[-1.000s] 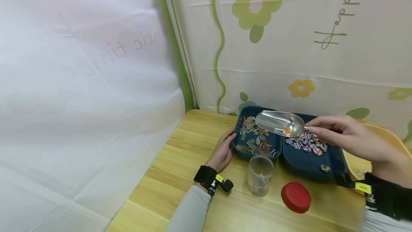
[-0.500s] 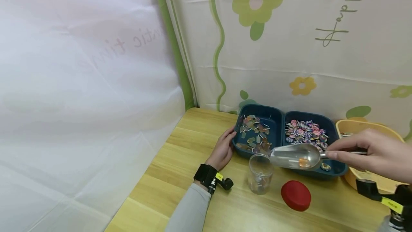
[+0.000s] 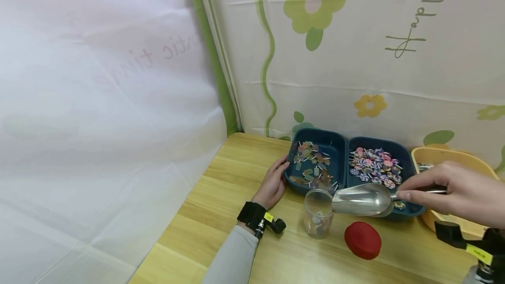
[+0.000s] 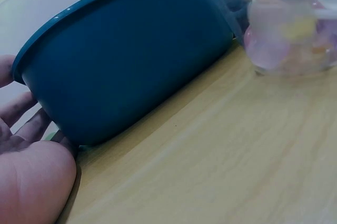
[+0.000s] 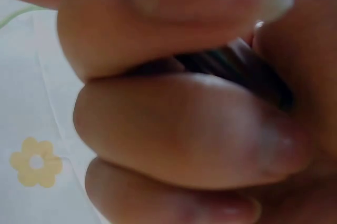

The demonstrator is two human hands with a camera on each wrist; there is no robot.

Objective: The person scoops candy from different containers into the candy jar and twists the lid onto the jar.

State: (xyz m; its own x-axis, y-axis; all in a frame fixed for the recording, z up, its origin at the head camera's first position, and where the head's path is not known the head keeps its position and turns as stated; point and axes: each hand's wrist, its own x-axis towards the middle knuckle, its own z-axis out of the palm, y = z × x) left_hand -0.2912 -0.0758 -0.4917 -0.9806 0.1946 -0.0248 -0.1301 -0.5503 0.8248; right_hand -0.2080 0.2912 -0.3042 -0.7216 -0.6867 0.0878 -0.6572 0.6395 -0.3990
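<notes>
My right hand (image 3: pixel 449 192) grips the thin handle of a metal scoop (image 3: pixel 363 200), fingers curled round it in the right wrist view. The scoop tilts left, its lip at the rim of a clear plastic cup (image 3: pixel 318 218) that has small pieces at the bottom. No piece shows in the scoop now. My left hand (image 3: pixel 272 183) rests against the left end of a dark blue two-part tray (image 4: pixel 126 61), fingers along its outer wall. Translucent lollipop-shaped pieces (image 3: pixel 311 157) lie in the tray's left part, swirl lollipop pieces (image 3: pixel 375 165) in its right part.
A round red lid (image 3: pixel 363 240) lies on the wooden table (image 3: pixel 213 205), right of the cup. Beyond the blue tray's right end stands a yellow tray (image 3: pixel 469 154), partly behind my right hand. A printed curtain (image 3: pixel 335 73) hangs behind.
My right hand has carried the scoop from above the tray down and right to the cup, then tipped it. The orange piece no longer shows in the scoop. My left hand stays put.
</notes>
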